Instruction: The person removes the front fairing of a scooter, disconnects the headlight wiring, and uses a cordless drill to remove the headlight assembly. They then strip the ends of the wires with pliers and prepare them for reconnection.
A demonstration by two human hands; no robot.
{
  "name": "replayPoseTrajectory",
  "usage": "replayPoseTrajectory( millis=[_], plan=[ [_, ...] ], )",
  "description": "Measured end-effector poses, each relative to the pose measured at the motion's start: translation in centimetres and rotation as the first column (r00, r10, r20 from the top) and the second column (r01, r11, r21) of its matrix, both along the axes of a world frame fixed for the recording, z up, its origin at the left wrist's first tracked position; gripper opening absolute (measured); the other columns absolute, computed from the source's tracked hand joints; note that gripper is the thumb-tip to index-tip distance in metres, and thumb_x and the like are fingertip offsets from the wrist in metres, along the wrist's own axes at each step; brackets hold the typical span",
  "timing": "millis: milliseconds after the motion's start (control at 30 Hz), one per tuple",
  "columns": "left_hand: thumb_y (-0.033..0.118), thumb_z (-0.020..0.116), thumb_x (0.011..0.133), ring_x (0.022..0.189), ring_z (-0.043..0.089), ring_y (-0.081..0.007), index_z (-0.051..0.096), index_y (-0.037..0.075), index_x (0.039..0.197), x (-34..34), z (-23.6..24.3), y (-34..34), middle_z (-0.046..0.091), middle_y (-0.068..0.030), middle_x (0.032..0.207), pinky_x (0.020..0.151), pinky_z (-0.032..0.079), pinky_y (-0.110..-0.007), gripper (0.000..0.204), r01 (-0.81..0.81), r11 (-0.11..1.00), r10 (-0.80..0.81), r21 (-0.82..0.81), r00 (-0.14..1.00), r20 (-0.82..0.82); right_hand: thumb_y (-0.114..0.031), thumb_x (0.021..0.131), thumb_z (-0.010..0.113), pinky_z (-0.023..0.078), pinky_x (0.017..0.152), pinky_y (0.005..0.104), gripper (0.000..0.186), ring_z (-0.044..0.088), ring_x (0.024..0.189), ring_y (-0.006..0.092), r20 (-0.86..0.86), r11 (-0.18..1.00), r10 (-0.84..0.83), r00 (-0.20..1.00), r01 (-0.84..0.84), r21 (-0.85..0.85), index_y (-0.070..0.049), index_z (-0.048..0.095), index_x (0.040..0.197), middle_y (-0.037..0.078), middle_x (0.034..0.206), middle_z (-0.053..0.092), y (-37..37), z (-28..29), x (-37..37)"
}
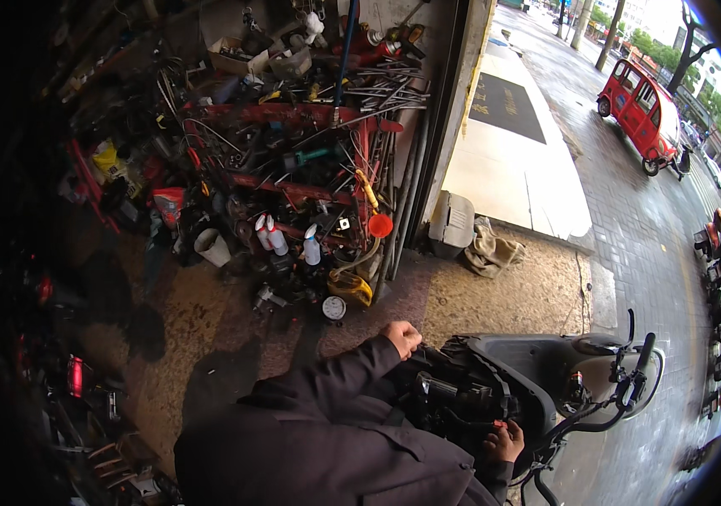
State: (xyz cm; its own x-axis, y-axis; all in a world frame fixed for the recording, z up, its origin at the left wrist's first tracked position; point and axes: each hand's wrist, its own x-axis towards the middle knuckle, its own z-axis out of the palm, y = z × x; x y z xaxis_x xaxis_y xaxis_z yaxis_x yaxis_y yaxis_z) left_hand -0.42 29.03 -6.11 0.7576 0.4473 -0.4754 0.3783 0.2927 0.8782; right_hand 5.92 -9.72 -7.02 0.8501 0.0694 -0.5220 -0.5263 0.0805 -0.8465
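A scooter [550, 358] stands in front of me with its body opened, showing dark parts and cables inside. My left hand [403, 338] is closed with fingers pressed together at the near left edge of the opening; what it holds, if anything, is hidden. Deeper to the right, my right hand [505, 442] pinches a small red part [500, 424] beside the dark cables. A silvery-black cylindrical part [436, 388] lies within the opening, between my two hands. My dark sleeves and jacket cover part of the near side.
A cluttered red-framed rack [293, 181] holds tools and rods. Before it stand spray bottles [312, 246], a yellow jug [350, 288], a white round gauge-like thing [333, 308] and a bucket [211, 247]. A grey bin [451, 221] and cloth [493, 250] sit by the doorway. Outside is a red vehicle [640, 114].
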Motion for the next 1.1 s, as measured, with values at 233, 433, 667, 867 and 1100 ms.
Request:
replayPoseTrajectory(
  millis=[233, 433, 667, 867, 1100],
  plan=[
    [0.013, 0.064, 0.091, 0.049, 0.053, -0.0113, 0.059, 0.001, 0.089, 1.3, -2.6, 5.2, 0.060, -0.0059, 0.067, 0.044, 0.043, -0.028, 0.013, -0.199, 0.978, 0.203, -0.065, 0.978, 0.054, 0.000, 0.091, 0.053, 0.041, 0.042, 0.0258, 0.035, 0.053, 0.054, 0.0153, 0.001, 0.995, -0.039, 0.999, 0.039, -0.096, -0.006, 0.046, 0.124, 0.012, 0.088, 0.061, 0.5, 0.1, 0.0],
    [0.012, 0.063, 0.090, 0.043, 0.051, -0.0133, 0.061, 0.001, 0.088, 2.8, -3.0, 10.5, 0.059, -0.0077, 0.067, 0.041, 0.043, -0.031, 0.012, -0.332, 0.936, 0.344, -0.115, 0.932, 0.112, 0.002, 0.090, 0.052, 0.041, 0.041, 0.0276, 0.036, 0.053, 0.053, 0.0161, -0.020, 0.983, -0.052, 0.998, 0.048, -0.176, -0.005, 0.044, 0.125, 0.013, 0.088, 0.061, 0.7, 0.3, 0.1],
    [0.014, 0.061, 0.092, 0.042, 0.050, -0.0113, 0.059, 0.003, 0.091, 5.3, 0.4, 19.3, 0.059, -0.0056, 0.066, 0.040, 0.040, -0.027, 0.011, -0.502, 0.863, 0.490, -0.053, 0.808, 0.327, 0.002, 0.089, 0.053, 0.045, 0.041, 0.0302, 0.038, 0.055, 0.051, 0.0180, -0.030, 0.984, -0.072, 0.997, 0.066, -0.163, -0.004, 0.043, 0.126, 0.014, 0.088, 0.062, 0.5, 0.0, 0.2],
    [0.017, 0.063, 0.092, 0.044, 0.052, -0.0120, 0.060, 0.004, 0.090, 6.2, 3.8, 24.4, 0.060, -0.0049, 0.068, 0.040, 0.041, -0.028, 0.014, -0.562, 0.827, 0.509, -0.004, 0.745, 0.431, 0.002, 0.089, 0.053, 0.047, 0.041, 0.0317, 0.041, 0.057, 0.052, 0.0195, -0.027, 0.972, -0.120, 0.992, 0.111, -0.208, -0.005, 0.043, 0.127, 0.014, 0.093, 0.061, 0.6, -0.4, 0.0],
    [0.018, 0.062, 0.094, 0.045, 0.052, -0.0099, 0.059, 0.005, 0.089, 8.0, 6.9, 26.1, 0.061, -0.0029, 0.069, 0.042, 0.045, -0.027, 0.014, -0.547, 0.836, 0.491, -0.042, 0.713, 0.501, 0.003, 0.088, 0.053, 0.046, 0.040, 0.0326, 0.043, 0.056, 0.050, 0.0196, -0.031, 0.957, -0.170, 0.985, 0.158, -0.244, -0.005, 0.042, 0.129, 0.014, 0.090, 0.060, 0.6, -0.8, -0.1]
  ],
)
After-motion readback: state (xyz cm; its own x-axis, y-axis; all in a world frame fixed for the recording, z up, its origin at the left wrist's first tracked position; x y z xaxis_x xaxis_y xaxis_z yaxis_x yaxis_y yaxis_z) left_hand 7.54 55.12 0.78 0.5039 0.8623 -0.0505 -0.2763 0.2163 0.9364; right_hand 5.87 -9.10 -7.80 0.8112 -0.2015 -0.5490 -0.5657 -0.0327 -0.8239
